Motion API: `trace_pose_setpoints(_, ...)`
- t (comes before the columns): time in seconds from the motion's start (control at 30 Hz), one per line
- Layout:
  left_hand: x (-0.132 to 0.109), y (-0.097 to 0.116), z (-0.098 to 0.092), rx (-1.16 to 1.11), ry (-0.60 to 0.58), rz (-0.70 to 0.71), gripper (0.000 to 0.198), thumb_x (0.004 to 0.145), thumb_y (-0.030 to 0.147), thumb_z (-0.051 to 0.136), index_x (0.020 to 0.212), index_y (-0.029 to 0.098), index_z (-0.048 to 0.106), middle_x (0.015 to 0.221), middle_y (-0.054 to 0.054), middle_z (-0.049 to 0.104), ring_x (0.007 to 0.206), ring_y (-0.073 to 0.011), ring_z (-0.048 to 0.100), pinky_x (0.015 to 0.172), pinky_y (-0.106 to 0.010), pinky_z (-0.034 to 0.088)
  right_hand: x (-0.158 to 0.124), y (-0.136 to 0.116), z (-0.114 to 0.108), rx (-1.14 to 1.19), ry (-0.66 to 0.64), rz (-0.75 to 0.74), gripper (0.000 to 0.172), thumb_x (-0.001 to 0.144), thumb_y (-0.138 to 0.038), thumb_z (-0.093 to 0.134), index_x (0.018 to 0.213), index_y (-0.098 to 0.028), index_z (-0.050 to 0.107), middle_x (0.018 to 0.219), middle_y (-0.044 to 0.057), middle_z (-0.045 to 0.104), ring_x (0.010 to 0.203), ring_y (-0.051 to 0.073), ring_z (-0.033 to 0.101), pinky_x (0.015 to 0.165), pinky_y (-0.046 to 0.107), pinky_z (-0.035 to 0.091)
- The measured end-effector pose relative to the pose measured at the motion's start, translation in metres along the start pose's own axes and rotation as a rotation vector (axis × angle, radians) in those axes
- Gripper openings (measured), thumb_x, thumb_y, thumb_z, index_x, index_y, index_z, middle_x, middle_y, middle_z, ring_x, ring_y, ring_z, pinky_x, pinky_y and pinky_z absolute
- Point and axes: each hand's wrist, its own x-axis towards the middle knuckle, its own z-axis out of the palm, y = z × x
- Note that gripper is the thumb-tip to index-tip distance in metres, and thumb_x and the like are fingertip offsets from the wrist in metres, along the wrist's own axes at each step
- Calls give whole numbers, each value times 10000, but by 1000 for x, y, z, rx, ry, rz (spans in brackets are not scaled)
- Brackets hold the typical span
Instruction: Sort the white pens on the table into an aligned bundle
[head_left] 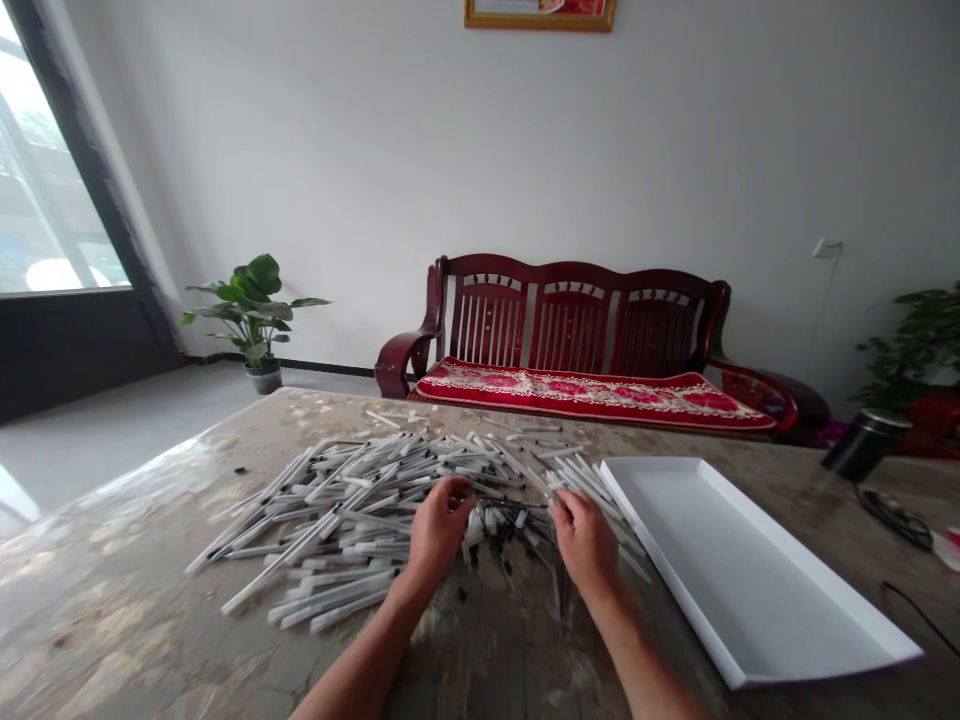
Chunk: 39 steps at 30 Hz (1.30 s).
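Observation:
A wide heap of white pens (pixel 360 500) lies spread over the marbled table (pixel 112 600), with small dark caps and thin refills (pixel 510 535) loose in the middle. My left hand (pixel 437 528) rests on the heap's near edge, fingers curled around a white pen part. Just to the right, my right hand (pixel 583 538) has its fingers bent and pinched over some pens; what it holds is too small to make out. An empty white tray (pixel 757 570) lies directly to the right of my right hand.
A dark cylindrical cup (pixel 862 445) and a black cable (pixel 896 515) sit at the table's far right. Beyond the table stand a wooden bench with a red cushion (pixel 592 390) and a potted plant (pixel 251 315) near the window.

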Motion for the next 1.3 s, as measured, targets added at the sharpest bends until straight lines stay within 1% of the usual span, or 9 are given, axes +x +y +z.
trace_pose_setpoints(0.07,5,2,-14,384,10,105,162,762,204,628,898,248,704,901,-30,713,836,-209,630,743,-302,444,4,11,-5,-98,38,46,290,942,-340,463,932,-210,721,891,87,709,858,232,651,744,313,467)
trace_pose_setpoints(0.17,8,6,-27,693,-31,147,177,834,220,567,941,261,703,971,-41,717,968,-236,620,784,-302,419,7,25,-9,-188,69,104,293,934,-343,467,970,-198,719,905,106,710,833,240,650,716,323,451)
trace_pose_setpoints(0.3,8,13,-34,896,-123,180,180,865,269,556,937,270,721,978,-42,725,973,-238,609,801,-305,400,8,31,-9,-201,102,124,312,930,-333,469,1068,-178,702,960,118,713,842,239,651,715,323,450)
trace_pose_setpoints(0.47,5,15,-39,1055,-265,193,178,831,335,602,839,252,759,958,-87,708,988,-287,582,834,-361,383,5,18,-3,-80,103,63,294,938,-301,443,1021,-196,705,949,85,713,885,223,646,767,318,471)
trace_pose_setpoints(0.77,7,0,-34,1021,-342,255,142,804,224,610,865,231,738,1074,-104,656,1062,-291,522,889,-380,372,-6,-11,4,12,-6,-33,252,921,-263,469,940,-220,717,910,66,700,876,218,647,745,302,475)
trace_pose_setpoints(0.87,6,2,-28,935,-280,285,116,831,209,597,868,227,705,1086,-89,653,1093,-281,511,915,-385,367,-7,-16,5,78,-18,-55,273,939,-270,443,942,-213,710,895,71,696,855,214,648,748,300,473)
trace_pose_setpoints(0.97,2,4,-17,806,-224,429,112,898,216,549,914,222,659,1031,-74,670,1052,-255,549,938,-390,383,-8,-23,4,163,-76,-46,311,974,-300,403,924,-204,695,887,66,700,853,204,652,768,287,462)
trace_pose_setpoints(1.13,-9,-1,5,652,-273,730,91,949,217,525,907,212,605,809,-15,671,805,-198,629,951,-397,432,-10,-40,-3,201,-194,6,385,1006,-399,377,808,-214,649,771,25,691,709,171,629,647,254,391)
trace_pose_setpoints(1.3,-13,-5,14,645,-245,850,70,934,169,555,908,208,607,798,-6,686,787,-192,658,898,-369,476,-12,-43,-1,199,-250,48,391,976,-420,462,673,-217,603,620,-7,635,557,139,538,544,254,298)
